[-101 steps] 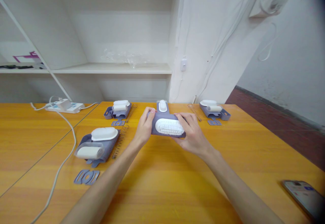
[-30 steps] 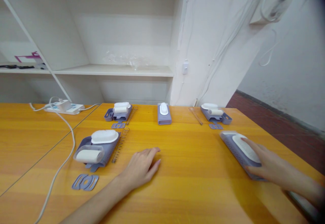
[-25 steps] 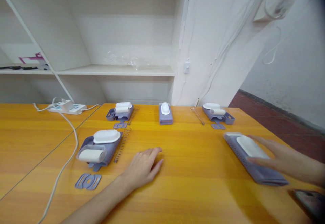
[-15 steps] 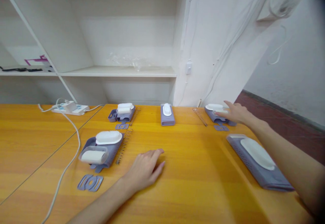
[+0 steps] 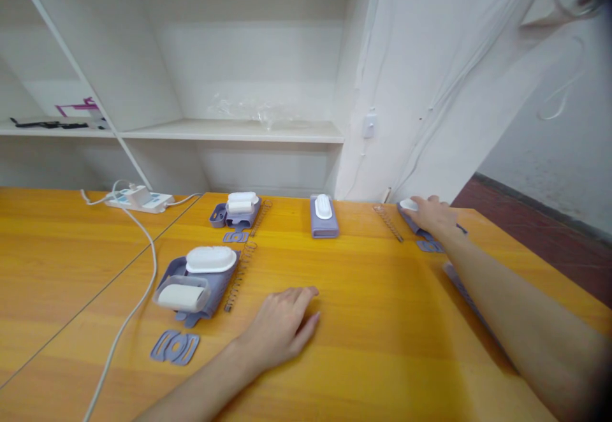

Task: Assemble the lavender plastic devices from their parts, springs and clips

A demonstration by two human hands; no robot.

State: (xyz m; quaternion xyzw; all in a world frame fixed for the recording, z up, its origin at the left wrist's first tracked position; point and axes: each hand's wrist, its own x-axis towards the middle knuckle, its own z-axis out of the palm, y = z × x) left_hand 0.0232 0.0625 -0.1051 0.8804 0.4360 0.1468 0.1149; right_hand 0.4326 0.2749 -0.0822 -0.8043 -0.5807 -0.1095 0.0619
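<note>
Far across the orange wooden table [image 5: 363,345], the right hand [image 5: 433,216] lies palm down on the kit at the far right [image 5: 421,227], a purple tray with white pieces; its fingers drape over the tray and a white piece [image 5: 408,204] shows just past the fingertips, though whether they are gripping it or only resting on it cannot be told; a small purple flat plate [image 5: 429,247] lies touching the tray's near edge, and a thin coil spring [image 5: 391,222] lies just to its left; the right forearm crosses over a larger purple piece [image 5: 459,285] at the table's right side, hiding most of it; the left hand [image 5: 282,327] rests flat on the bare table near the middle, fingers loose and spread, holding nothing; to its left sits another purple tray [image 5: 210,282] carrying a white brush head [image 5: 211,259] and a clear-lidded white block [image 5: 182,294], with a long spring [image 5: 240,275] along its right side and a flat purple plate [image 5: 174,347] on the table in front of it; further back are a smaller tray set [image 5: 238,210] and, at the centre, a purple base with a white oblong insert [image 5: 324,215]; a white power strip [image 5: 139,199] with its cable [image 5: 143,269] lies at the far left; behind the table stand white shelves [image 5: 229,130].
</note>
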